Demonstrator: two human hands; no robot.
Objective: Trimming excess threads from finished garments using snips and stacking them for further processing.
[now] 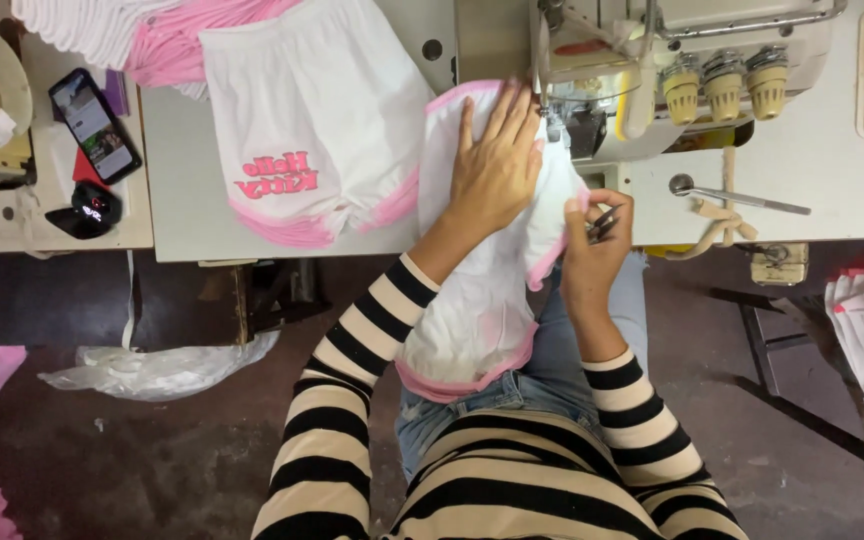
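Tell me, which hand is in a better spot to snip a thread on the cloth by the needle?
Probably the right hand: it holds small metal snips right beside the white and pink garment near the sewing machine. The left hand lies flat on the garment, holding it down.

The left hand (495, 165) lies flat, palm down, fingers spread forward; its striped forearm is stretched out. The right hand (597, 235) is curled closed beside it; wrist bent.

A white sewing table (202, 215) carries a sewing machine (652, 70) at one o'clock, finished white-and-pink shorts (312, 120) at eleven, and the garment (452, 230) at centre, draped over its near edge. A phone (94, 124) lies at ten o'clock on a side table (42, 225).
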